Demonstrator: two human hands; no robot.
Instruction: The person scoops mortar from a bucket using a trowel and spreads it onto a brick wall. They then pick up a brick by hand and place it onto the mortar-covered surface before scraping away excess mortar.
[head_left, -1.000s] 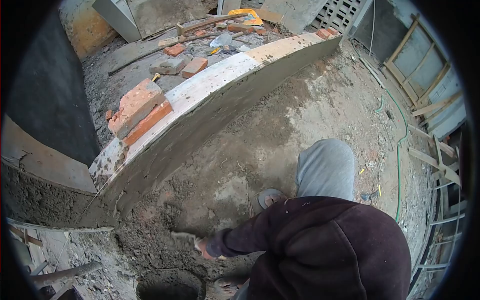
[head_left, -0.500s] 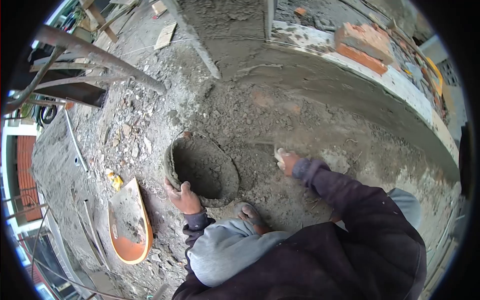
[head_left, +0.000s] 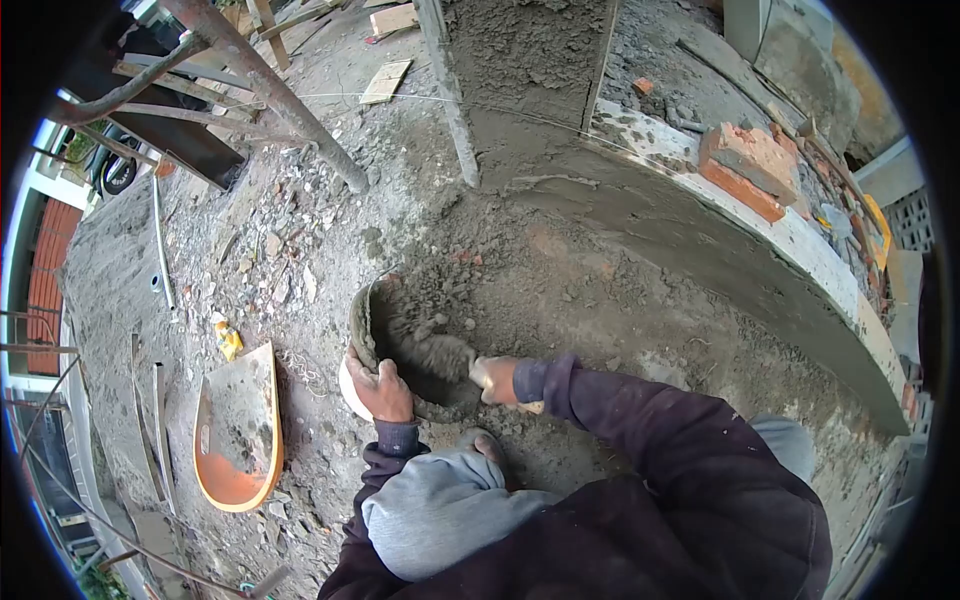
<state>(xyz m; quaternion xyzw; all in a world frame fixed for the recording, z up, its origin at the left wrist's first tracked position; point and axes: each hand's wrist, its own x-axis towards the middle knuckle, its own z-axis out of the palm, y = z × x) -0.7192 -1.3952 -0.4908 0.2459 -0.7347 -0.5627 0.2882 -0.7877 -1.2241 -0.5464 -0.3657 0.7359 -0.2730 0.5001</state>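
Note:
A mortar-caked bucket (head_left: 361, 322) lies tilted on the ground in the head view, its mouth turned toward the loose grey mortar beside it. My left hand (head_left: 382, 390) is closed on the bucket's near rim. At the bucket's mouth, my right hand (head_left: 497, 381) is wrapped round the handle of a trowel, whose pale handle end (head_left: 530, 407) shows below the fist. The trowel's blade is hard to make out among blurred grey mortar (head_left: 432, 350) moving at the opening. My foot (head_left: 485, 447) is just below the bucket.
An orange-edged, cut-open container (head_left: 240, 480) lies at left, near a yellow scrap (head_left: 228, 340). A low rendered wall (head_left: 700, 255) curves along the right, with bricks (head_left: 745, 170) on top. Slanting metal poles (head_left: 290, 95) stand at upper left. Rubble covers the ground.
My right hand has moved left with the trowel, from the ground beside the wall to the bucket's mouth. The bucket has tipped further, with my left hand still on its rim.

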